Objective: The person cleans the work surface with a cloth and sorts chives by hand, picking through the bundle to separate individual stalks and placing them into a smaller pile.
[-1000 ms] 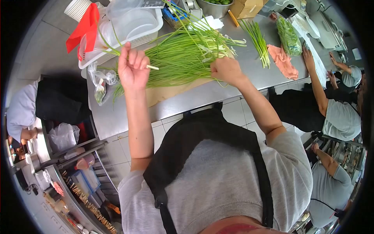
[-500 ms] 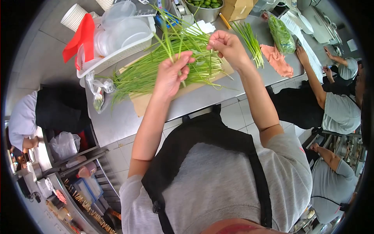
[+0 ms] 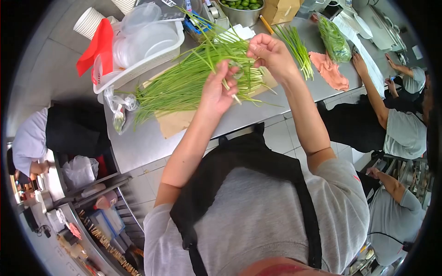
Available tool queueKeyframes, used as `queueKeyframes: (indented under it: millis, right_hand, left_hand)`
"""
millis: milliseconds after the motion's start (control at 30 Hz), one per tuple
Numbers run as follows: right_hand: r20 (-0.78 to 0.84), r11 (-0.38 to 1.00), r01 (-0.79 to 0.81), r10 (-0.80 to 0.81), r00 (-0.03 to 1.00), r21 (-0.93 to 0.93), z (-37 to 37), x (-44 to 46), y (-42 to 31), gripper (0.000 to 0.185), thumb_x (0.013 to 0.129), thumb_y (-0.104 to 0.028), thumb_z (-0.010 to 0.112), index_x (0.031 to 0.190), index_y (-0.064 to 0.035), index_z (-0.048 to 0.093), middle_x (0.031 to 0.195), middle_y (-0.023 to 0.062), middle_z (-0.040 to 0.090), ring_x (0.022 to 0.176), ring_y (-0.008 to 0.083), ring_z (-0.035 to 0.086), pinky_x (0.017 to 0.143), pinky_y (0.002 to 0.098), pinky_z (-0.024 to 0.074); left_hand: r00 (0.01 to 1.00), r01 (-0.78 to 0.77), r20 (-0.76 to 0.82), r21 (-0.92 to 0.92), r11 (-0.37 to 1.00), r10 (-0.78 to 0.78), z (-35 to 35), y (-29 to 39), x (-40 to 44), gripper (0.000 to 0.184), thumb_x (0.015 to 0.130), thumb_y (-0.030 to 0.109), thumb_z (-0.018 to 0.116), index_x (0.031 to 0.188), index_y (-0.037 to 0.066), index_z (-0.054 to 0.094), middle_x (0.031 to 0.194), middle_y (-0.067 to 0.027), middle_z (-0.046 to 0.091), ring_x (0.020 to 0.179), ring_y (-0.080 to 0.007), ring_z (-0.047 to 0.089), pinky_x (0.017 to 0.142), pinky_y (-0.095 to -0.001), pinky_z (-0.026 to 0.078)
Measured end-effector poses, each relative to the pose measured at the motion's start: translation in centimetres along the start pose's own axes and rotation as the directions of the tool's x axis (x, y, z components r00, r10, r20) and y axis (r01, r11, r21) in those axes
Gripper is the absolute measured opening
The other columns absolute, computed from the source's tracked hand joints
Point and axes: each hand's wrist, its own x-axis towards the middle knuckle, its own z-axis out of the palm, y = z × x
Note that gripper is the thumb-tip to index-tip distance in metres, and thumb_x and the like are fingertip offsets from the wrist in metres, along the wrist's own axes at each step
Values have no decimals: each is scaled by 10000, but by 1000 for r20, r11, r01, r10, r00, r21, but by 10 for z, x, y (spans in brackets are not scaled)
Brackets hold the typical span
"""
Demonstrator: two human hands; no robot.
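A wide heap of long, thin chives (image 3: 184,89) with pale lower ends lies on brown cardboard (image 3: 172,123) on the metal table. Above the heap, my left hand (image 3: 220,89) is closed around a few chives. Their white ends poke out below the fingers, and their green tips rise toward the upper left. My right hand (image 3: 272,55) is raised over the pale-end side of the heap, thumb and fingers pinched together. Whatever is between those fingertips is too small to make out. A neater bundle of chives (image 3: 297,51) lies to the right of this hand.
A white basket (image 3: 138,64) of plastic lids stands left, a knotted plastic bag (image 3: 119,112) near it. At the back is a bowl of green limes (image 3: 241,5). An orange cloth (image 3: 329,71) and bagged greens (image 3: 334,41) lie right. Co-workers stand on both sides.
My left hand has moved right, closer to my right hand, and the chives in it have tilted further to the left. The right hand stays nearly in place, still pinched.
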Motion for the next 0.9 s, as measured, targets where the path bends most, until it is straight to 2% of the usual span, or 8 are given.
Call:
queueKeyframes:
  millis: [67, 167, 233, 367, 433, 533, 700, 900]
  right_hand:
    - [-18, 1000, 16, -16, 1000, 7, -9, 3, 3, 54, 806, -115, 544, 794, -67, 524, 676, -11, 549, 647, 61, 531, 520, 196, 422]
    - [-182, 986, -13, -18, 983, -169, -32, 5, 31, 76, 799, -128, 550, 792, -52, 559, 693, 0, 575, 651, 83, 549, 545, 222, 436]
    - [8, 376, 79, -187, 982, -923, -34, 0, 39, 123, 794, -144, 557, 797, -28, 597, 704, 15, 602, 659, 96, 561, 575, 249, 448]
    - [88, 573, 208, -229, 969, -793, 2, -7, 4, 159, 796, -100, 553, 903, 9, 597, 739, 7, 603, 679, 86, 559, 603, 194, 427]
    - [179, 937, 154, -101, 979, -314, 13, -2, 3, 138, 782, -94, 581, 881, 1, 595, 698, -8, 592, 646, 52, 531, 573, 180, 411]
    - [98, 942, 95, -67, 993, -322, 26, -2, 8, 96, 768, -77, 602, 839, -13, 592, 683, -23, 580, 611, 22, 500, 531, 167, 388]
    - [26, 970, 11, -5, 1000, -241, 29, -5, 7, 68, 741, -47, 628, 793, -38, 584, 675, -24, 566, 575, 9, 477, 494, 163, 371]
    - [69, 943, 249, -240, 968, -222, 42, -7, 19, 107, 710, -16, 647, 793, -28, 581, 662, -23, 556, 564, 22, 481, 482, 163, 379]
  left_hand:
    - [997, -77, 13, -36, 996, 78, 9, 12, 0, 167, 812, 228, 573, 890, 83, 547, 753, -42, 568, 497, -75, 425, 384, -173, 301]
    - [856, -515, 128, 291, 806, 500, 22, 37, -3, 95, 791, 159, 604, 780, 74, 563, 662, 3, 532, 438, -41, 409, 360, -173, 264]
    - [872, -484, 150, 404, 776, 466, 21, 49, -5, 98, 784, 152, 612, 765, 66, 568, 631, 12, 519, 427, -37, 396, 360, -172, 254]
    - [908, -398, 137, 577, 713, 396, 21, 47, -5, 109, 765, 135, 628, 728, 48, 576, 566, 29, 484, 403, -26, 365, 364, -168, 227]
    - [918, -379, 150, 605, 700, 368, 19, 41, -3, 112, 763, 136, 631, 726, 46, 575, 561, 30, 481, 400, -26, 362, 365, -166, 225]
    - [922, -367, 141, 608, 704, 359, 18, 37, -6, 107, 775, 142, 620, 760, 42, 584, 580, 14, 502, 395, -33, 362, 363, -165, 235]
    - [897, -437, 48, 258, 862, 440, 5, 36, -12, 162, 806, 176, 586, 881, 33, 582, 726, -48, 575, 461, -50, 430, 364, -162, 280]
    - [919, -382, 10, 260, 887, 394, 6, 20, -10, 117, 780, 129, 614, 851, 51, 566, 692, -16, 553, 489, -41, 447, 371, -161, 309]
